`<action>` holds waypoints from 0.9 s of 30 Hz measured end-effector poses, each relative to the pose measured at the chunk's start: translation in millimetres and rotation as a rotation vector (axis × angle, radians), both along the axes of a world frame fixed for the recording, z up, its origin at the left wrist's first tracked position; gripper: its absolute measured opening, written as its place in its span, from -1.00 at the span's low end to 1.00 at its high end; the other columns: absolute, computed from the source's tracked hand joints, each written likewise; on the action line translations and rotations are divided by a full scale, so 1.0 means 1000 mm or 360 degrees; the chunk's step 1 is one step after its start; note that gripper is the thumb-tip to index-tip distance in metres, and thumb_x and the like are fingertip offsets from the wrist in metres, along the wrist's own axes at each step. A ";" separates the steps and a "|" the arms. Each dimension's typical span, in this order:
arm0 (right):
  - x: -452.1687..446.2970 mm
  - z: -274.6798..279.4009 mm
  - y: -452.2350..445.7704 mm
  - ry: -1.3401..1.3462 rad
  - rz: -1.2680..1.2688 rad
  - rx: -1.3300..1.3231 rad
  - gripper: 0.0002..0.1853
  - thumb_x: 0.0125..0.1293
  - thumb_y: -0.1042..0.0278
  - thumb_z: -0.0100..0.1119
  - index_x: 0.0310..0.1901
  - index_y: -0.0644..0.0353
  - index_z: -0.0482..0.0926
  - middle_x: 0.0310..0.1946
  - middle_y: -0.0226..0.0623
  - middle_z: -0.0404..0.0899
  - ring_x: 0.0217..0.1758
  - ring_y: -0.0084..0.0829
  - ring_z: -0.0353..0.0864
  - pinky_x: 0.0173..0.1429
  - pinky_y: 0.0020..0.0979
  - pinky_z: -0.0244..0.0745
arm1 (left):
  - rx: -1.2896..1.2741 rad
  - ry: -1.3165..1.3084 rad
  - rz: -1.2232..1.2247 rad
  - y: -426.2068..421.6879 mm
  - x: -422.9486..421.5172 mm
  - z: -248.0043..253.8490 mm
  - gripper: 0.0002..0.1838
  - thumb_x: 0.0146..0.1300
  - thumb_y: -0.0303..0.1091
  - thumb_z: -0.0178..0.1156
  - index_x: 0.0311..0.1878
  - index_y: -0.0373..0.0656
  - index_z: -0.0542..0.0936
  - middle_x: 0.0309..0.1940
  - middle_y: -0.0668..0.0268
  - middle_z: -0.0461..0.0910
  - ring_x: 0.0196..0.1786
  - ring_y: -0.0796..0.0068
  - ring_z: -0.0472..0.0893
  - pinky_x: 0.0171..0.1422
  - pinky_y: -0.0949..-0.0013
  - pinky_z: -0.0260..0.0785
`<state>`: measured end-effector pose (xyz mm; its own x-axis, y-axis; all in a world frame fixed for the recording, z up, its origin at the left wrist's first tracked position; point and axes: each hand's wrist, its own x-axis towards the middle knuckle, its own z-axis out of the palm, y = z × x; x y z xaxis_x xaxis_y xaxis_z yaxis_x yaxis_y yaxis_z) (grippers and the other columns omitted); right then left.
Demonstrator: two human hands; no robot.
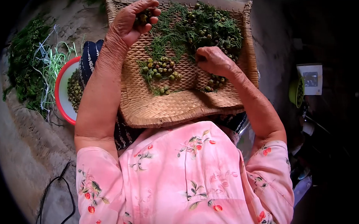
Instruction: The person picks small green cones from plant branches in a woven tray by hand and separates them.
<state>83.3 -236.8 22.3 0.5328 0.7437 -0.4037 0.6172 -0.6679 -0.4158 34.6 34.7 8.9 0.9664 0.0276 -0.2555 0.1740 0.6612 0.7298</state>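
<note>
A woven tray lies across my lap, with feathery green cypress-like sprigs and small greenish-brown seed cones spread over it. My left hand is raised above the tray's far left corner, its fingers curled round several of these cones. Over the right half of the tray, my right hand is closed, thumb against fingers, just in front of the largest heap of sprigs and cones. What its fingertips hold, if anything, is hidden.
Left of my lap stands a white basin with a red rim, partly filled with cones. Beyond it lie pale plastic strings and a pile of green sprigs. A black cord curves on the floor. A green bowl sits at the right.
</note>
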 end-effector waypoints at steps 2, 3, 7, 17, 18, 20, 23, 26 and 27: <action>-0.010 -0.002 -0.008 0.0061 0.0053 -0.0039 -0.83 0.01 0.55 0.06 -0.29 0.30 0.50 -0.37 -0.01 0.55 -0.19 -0.04 0.56 -0.12 -0.16 0.47 | 0.0015 -0.0050 -0.0041 0.000 0.001 -0.001 -0.74 0.27 -0.17 0.13 -0.14 -0.16 0.58 -0.37 0.32 0.61 -0.44 0.62 0.59 -0.50 0.61 0.46; -0.014 -0.006 -0.014 0.0040 0.0115 -0.0009 -0.81 0.01 0.58 0.05 -0.28 0.30 0.49 -0.36 -0.01 0.54 -0.17 -0.04 0.55 -0.10 -0.14 0.46 | 0.0011 -0.0049 -0.0047 0.000 0.002 -0.002 -0.74 0.27 -0.17 0.13 -0.14 -0.16 0.58 -0.37 0.32 0.61 -0.44 0.62 0.59 -0.50 0.61 0.46; -0.026 -0.019 -0.025 0.0127 0.0132 -0.0068 -0.77 0.03 0.60 0.13 -0.21 0.28 0.48 -0.18 -0.07 0.43 -0.02 -0.03 0.43 0.01 -0.19 0.41 | 0.0029 -0.0075 -0.0062 -0.001 0.003 -0.003 -0.74 0.26 -0.18 0.15 -0.15 -0.16 0.58 -0.38 0.32 0.62 -0.44 0.62 0.60 -0.51 0.62 0.47; -0.044 -0.020 -0.024 0.0086 0.0410 -0.0184 -0.82 0.01 0.62 0.09 -0.28 0.30 0.49 -0.19 -0.02 0.38 -0.08 0.01 0.45 -0.06 -0.17 0.43 | 0.0128 0.0227 0.0064 -0.007 -0.012 0.005 -0.77 0.26 -0.24 0.16 -0.14 -0.17 0.59 -0.37 0.32 0.62 -0.43 0.65 0.59 -0.52 0.67 0.45; -0.045 -0.019 -0.025 0.0071 0.0432 -0.0114 -0.80 0.01 0.64 0.01 -0.27 0.30 0.50 -0.23 0.00 0.40 -0.12 0.02 0.47 -0.09 -0.17 0.44 | 0.0081 0.0262 0.0100 -0.009 -0.015 0.007 -0.80 0.25 -0.27 0.17 -0.18 -0.18 0.59 -0.38 0.32 0.62 -0.42 0.63 0.59 -0.51 0.65 0.47; -0.044 -0.021 -0.027 0.0079 0.0445 -0.0087 -0.79 0.01 0.65 0.00 -0.27 0.30 0.51 -0.26 0.00 0.41 -0.13 0.02 0.48 -0.10 -0.17 0.44 | -0.0018 0.0325 0.0175 -0.016 -0.024 0.014 -0.80 0.26 -0.26 0.16 -0.18 -0.19 0.59 -0.39 0.30 0.62 -0.43 0.58 0.60 -0.50 0.61 0.49; -0.043 -0.023 -0.032 0.0078 0.0410 -0.0010 -0.78 -0.03 0.66 0.02 -0.28 0.30 0.52 -0.30 0.01 0.46 -0.14 0.02 0.50 -0.08 -0.17 0.45 | -0.0186 0.0394 0.0283 -0.031 -0.049 0.030 -0.79 0.27 -0.27 0.14 -0.19 -0.22 0.57 -0.39 0.26 0.60 -0.42 0.52 0.60 -0.48 0.57 0.51; -0.034 -0.030 -0.040 0.0040 0.0318 0.0066 -0.77 -0.06 0.57 0.22 -0.29 0.29 0.50 -0.30 -0.07 0.46 -0.17 -0.02 0.50 -0.12 -0.19 0.45 | -0.0334 0.0491 0.0258 -0.044 -0.075 0.038 -0.80 0.28 -0.29 0.12 -0.19 -0.23 0.54 -0.37 0.24 0.58 -0.39 0.50 0.58 -0.44 0.54 0.51; -0.029 -0.027 -0.038 -0.0034 0.0265 0.0099 -0.78 -0.04 0.55 0.24 -0.30 0.28 0.50 -0.34 -0.11 0.49 -0.21 -0.10 0.54 -0.13 -0.27 0.49 | -0.0328 0.0488 0.0254 -0.048 -0.082 0.039 -0.80 0.28 -0.29 0.12 -0.19 -0.23 0.54 -0.37 0.24 0.58 -0.39 0.50 0.58 -0.44 0.54 0.51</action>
<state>53.9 -275.0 -4.7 0.4081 0.8455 -0.3443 0.7263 -0.5292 -0.4387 -46.9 -13.8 47.5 0.8323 0.0892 -0.5470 0.2461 0.8248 0.5091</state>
